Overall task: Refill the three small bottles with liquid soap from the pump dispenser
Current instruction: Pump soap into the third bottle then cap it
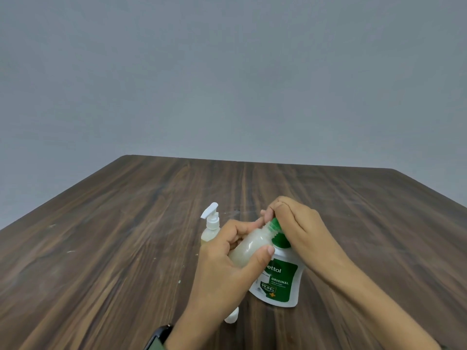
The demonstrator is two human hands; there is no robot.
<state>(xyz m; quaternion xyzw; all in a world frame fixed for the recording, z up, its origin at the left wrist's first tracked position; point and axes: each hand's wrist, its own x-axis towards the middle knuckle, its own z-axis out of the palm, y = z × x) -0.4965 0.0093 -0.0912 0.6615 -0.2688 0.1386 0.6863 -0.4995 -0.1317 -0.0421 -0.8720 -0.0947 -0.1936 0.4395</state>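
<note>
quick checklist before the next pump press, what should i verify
1. Small translucent bottle firmly held: ok, the left hand wraps its body, tilted.
2. Bottle mouth uncapped: ok, bare threads show at the neck.
3. Mouth lined up with the nozzle of the green-and-white pump dispenser: cannot tell, fingers hide the spout.
4. Right hand on the green pump head: ok, it covers the top.
5. Dispenser standing on the dark wooden table: ok.
6. Fill level: not ok, the bottle looks only part full.
</note>
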